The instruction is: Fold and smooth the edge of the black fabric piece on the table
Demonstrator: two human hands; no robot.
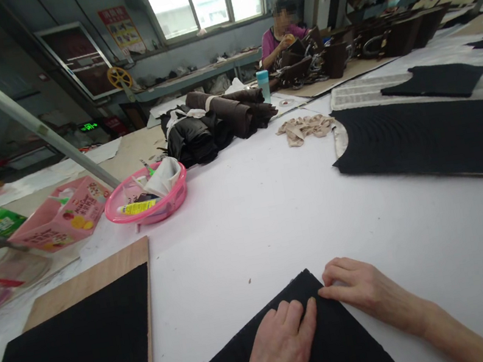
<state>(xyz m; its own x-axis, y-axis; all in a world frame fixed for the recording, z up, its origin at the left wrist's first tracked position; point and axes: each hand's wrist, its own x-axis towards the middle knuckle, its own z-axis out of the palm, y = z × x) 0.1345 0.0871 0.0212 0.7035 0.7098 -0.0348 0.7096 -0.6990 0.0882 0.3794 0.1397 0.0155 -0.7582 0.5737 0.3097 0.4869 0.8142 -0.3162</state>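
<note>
The black sheet (339,350) runs off the bottom edge, partly under both hands.

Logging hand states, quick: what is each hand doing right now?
Left hand: open, flat on the black fabric piece.
Right hand: open, fingertips on its corner.
</note>
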